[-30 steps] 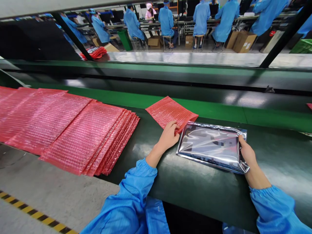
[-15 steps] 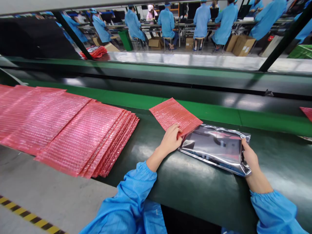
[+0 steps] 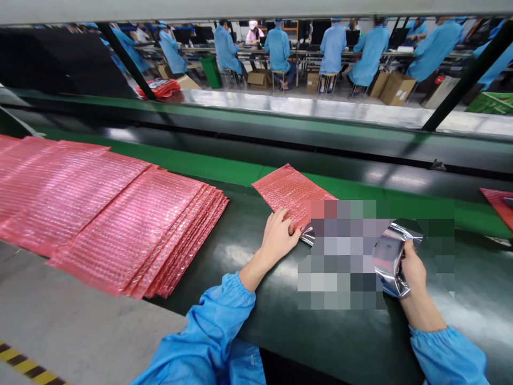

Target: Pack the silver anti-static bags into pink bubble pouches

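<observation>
In the head view, the left hand (image 3: 278, 232) is at the near edge of a red bubble bag (image 3: 292, 187). Its fingers are bent and hold that edge. The red bubble bag lies flat and tilted, partly on the dark green counter (image 3: 280, 299) and partly over a bright green strip (image 3: 176, 160) behind.

The right hand (image 3: 414, 272) grips the right end of a shiny silver bag (image 3: 388, 254), with the thumb on top. The silver bag is on the near side of the counter, between the two hands. Big blurry squares hide its middle. A small silver corner peeks out right by the left hand, next to the red bubble bag. It is too blurry to tell if any of it is inside.

On the left is a big pile of red bags (image 3: 120, 224), spread like steps and well apart from the left hand. One more red bag (image 3: 500, 206) pokes in at the far right.

Across the way, people in blue coats (image 3: 277, 48) are at a long workbench. A green bin (image 3: 210, 72) and some brown boxes (image 3: 395, 88) are on the floor near them.
</observation>
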Tool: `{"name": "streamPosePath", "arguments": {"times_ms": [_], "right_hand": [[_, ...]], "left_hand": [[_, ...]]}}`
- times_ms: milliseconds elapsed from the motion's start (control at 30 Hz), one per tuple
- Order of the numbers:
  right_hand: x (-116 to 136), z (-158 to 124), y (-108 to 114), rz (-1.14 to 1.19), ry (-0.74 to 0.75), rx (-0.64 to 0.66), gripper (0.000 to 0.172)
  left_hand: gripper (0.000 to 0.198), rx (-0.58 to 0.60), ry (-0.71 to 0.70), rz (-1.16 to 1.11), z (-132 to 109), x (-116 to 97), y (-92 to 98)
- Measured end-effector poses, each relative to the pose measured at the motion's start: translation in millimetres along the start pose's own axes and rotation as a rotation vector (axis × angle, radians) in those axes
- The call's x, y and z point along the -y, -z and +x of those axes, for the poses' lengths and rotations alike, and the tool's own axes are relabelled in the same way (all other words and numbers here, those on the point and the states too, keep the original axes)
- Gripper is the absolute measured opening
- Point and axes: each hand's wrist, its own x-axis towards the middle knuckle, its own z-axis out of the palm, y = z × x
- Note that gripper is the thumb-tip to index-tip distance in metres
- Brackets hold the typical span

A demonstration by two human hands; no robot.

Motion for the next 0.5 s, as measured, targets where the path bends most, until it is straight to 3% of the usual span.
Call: {"name": "streamPosePath", "arguments": {"times_ms": [100,500], "right_hand": [[-0.9,2.0,0.3,-0.004,-0.057,-0.058,0.091],[10.3,-11.1,-0.9,0.172,-0.144,-0.064,0.066]], "left_hand": [[0.034,0.033,0.035,-0.003,1.5,0.0,-1.2],[0.02,0.131,0.105,-0.048,3.7,-8.6,1.6]]}}
